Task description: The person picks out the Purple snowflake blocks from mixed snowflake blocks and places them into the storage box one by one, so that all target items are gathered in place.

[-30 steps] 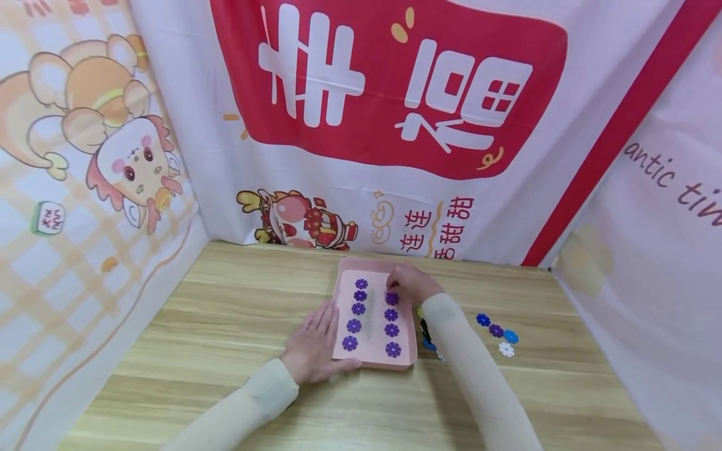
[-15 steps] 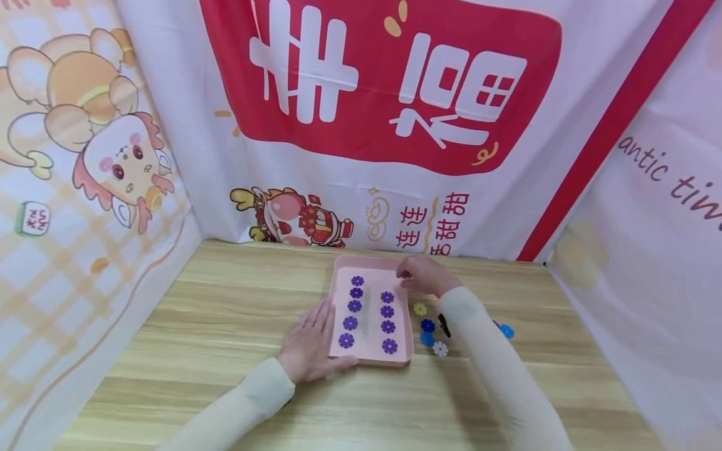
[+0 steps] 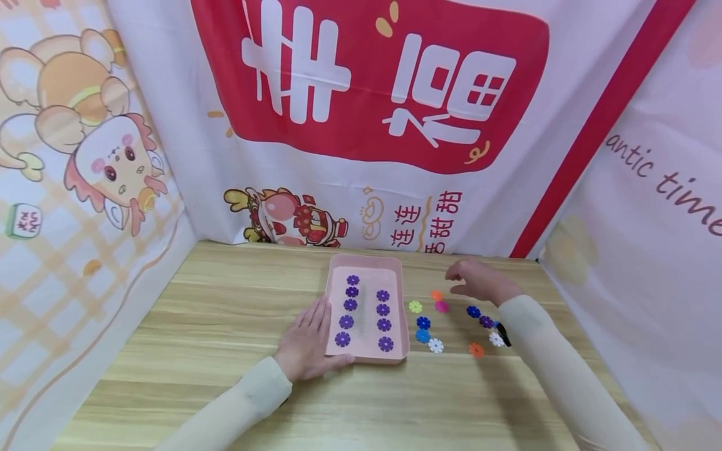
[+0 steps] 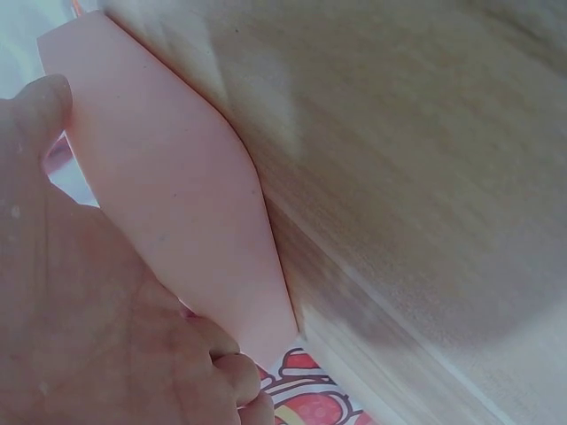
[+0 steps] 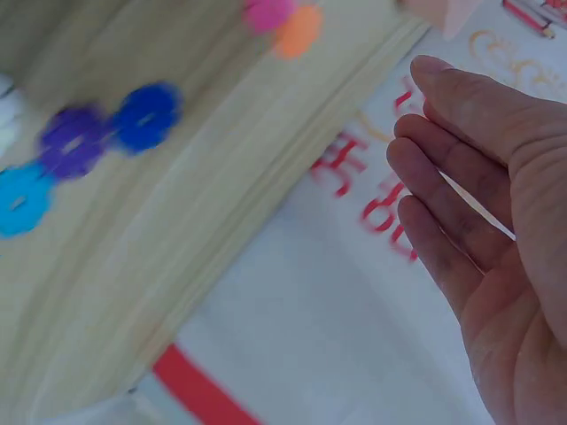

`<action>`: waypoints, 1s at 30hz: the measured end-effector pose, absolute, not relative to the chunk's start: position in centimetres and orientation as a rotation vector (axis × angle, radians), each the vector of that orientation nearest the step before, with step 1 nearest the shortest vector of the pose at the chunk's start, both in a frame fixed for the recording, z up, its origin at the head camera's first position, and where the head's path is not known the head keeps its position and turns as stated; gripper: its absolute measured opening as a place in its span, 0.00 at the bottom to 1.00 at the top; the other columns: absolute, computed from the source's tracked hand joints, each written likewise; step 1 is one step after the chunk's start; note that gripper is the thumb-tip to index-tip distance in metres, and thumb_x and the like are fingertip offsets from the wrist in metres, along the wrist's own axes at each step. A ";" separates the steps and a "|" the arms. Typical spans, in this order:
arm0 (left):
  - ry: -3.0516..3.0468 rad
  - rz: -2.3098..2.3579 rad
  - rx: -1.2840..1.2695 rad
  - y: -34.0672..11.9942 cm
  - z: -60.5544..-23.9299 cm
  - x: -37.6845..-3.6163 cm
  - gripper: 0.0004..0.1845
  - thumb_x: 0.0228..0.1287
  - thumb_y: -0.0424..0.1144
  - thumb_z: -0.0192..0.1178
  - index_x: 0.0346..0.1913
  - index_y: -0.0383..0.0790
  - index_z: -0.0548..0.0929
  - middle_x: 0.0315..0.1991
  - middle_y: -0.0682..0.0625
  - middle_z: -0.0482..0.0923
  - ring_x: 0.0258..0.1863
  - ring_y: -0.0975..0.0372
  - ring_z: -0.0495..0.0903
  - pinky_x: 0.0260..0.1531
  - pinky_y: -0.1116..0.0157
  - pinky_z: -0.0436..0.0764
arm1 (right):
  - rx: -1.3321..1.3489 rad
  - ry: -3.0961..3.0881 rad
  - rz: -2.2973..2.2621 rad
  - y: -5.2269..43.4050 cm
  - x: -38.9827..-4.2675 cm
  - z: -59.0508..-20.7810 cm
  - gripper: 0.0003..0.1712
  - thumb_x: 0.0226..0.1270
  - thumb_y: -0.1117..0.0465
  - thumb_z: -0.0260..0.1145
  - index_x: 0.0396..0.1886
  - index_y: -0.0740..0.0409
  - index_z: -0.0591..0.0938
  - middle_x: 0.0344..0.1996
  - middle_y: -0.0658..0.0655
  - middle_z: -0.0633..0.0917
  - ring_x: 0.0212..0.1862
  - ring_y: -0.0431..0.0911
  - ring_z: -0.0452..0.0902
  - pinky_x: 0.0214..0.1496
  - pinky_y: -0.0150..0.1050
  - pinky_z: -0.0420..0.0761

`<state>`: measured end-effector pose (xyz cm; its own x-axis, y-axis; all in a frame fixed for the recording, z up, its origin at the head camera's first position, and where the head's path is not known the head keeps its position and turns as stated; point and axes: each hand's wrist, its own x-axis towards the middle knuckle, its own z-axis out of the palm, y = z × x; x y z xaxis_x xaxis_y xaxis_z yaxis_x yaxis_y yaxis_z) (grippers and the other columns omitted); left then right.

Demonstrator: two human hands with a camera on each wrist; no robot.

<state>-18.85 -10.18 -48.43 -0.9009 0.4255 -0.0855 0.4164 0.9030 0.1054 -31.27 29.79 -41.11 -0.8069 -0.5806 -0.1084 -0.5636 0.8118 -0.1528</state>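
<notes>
A pink tray (image 3: 366, 267) stands on the wooden table, holding two columns of purple flower-shaped discs. The left column (image 3: 350, 305) reaches farther back than the right column (image 3: 383, 309). My left hand (image 3: 307, 341) rests against the tray's near left corner, fingers along the left side and thumb along the front; in the left wrist view the thumb touches the tray wall (image 4: 168, 168). Off to the tray's right, my right hand (image 3: 482, 280) hovers with loosely bent fingers and nothing between them. A dark blue disc (image 3: 473, 311) and a purple disc (image 3: 486, 322) lie just below it.
Beside the tray lie loose discs: yellow-green (image 3: 415, 307), orange (image 3: 437, 295), pink (image 3: 442, 307), dark blue (image 3: 423, 322), light blue (image 3: 422, 336) and white (image 3: 435, 346). Another orange disc (image 3: 476, 350) and a white disc (image 3: 496, 339) are farther right. A printed curtain (image 3: 361, 156) borders the table's back.
My right hand has left the far end of the tray's right column and moved right, over the table. More loose discs show now. My left hand keeps its place on the tray.
</notes>
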 end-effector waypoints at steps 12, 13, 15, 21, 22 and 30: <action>2.960 0.155 0.645 -10.3 -48.7 -18.9 0.66 0.64 0.83 0.49 0.83 0.28 0.52 0.86 0.33 0.45 0.86 0.42 0.50 0.85 0.46 0.57 | -0.598 2.800 -0.167 36.3 -28.8 -44.9 0.10 0.68 0.61 0.76 0.46 0.58 0.90 0.38 0.52 0.91 0.39 0.43 0.83 0.49 0.49 0.91; 2.960 0.156 0.645 -10.3 -48.7 -18.9 0.66 0.64 0.83 0.49 0.83 0.28 0.52 0.86 0.33 0.45 0.86 0.42 0.50 0.85 0.46 0.57 | -0.577 2.795 -0.177 36.6 -28.7 -45.2 0.10 0.68 0.61 0.76 0.46 0.58 0.90 0.38 0.52 0.90 0.39 0.43 0.83 0.48 0.48 0.90; 2.962 0.161 0.644 -10.3 -48.7 -18.9 0.66 0.64 0.82 0.49 0.83 0.28 0.52 0.86 0.33 0.45 0.86 0.42 0.50 0.85 0.46 0.57 | -0.545 2.785 -0.196 37.1 -28.5 -45.9 0.09 0.68 0.60 0.76 0.46 0.57 0.90 0.37 0.51 0.90 0.38 0.42 0.82 0.48 0.47 0.90; 2.959 0.168 0.649 -10.3 -48.7 -19.0 0.66 0.65 0.82 0.49 0.83 0.27 0.52 0.86 0.33 0.45 0.86 0.42 0.50 0.85 0.46 0.57 | -0.488 2.756 -0.219 37.5 -28.2 -47.3 0.09 0.65 0.62 0.78 0.43 0.56 0.91 0.37 0.51 0.90 0.39 0.42 0.83 0.48 0.46 0.91; 2.960 0.167 0.650 -10.3 -48.7 -19.0 0.66 0.65 0.82 0.49 0.83 0.27 0.52 0.86 0.33 0.45 0.86 0.42 0.50 0.85 0.46 0.57 | -0.493 2.757 -0.224 37.5 -28.2 -47.4 0.08 0.65 0.63 0.78 0.43 0.56 0.91 0.37 0.51 0.90 0.39 0.42 0.84 0.47 0.47 0.91; 2.963 0.152 0.645 -10.3 -48.6 -19.0 0.66 0.64 0.82 0.49 0.83 0.27 0.52 0.86 0.33 0.45 0.86 0.42 0.50 0.85 0.46 0.57 | -0.472 2.771 -0.262 37.5 -28.5 -47.7 0.07 0.62 0.64 0.80 0.38 0.54 0.90 0.34 0.49 0.89 0.36 0.41 0.82 0.45 0.43 0.90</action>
<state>-18.96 -10.27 -48.59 -0.9043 0.4191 -0.0817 0.4085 0.9049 0.1200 -28.48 37.54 -47.67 -0.8952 -0.3491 -0.2772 -0.2909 0.9287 -0.2301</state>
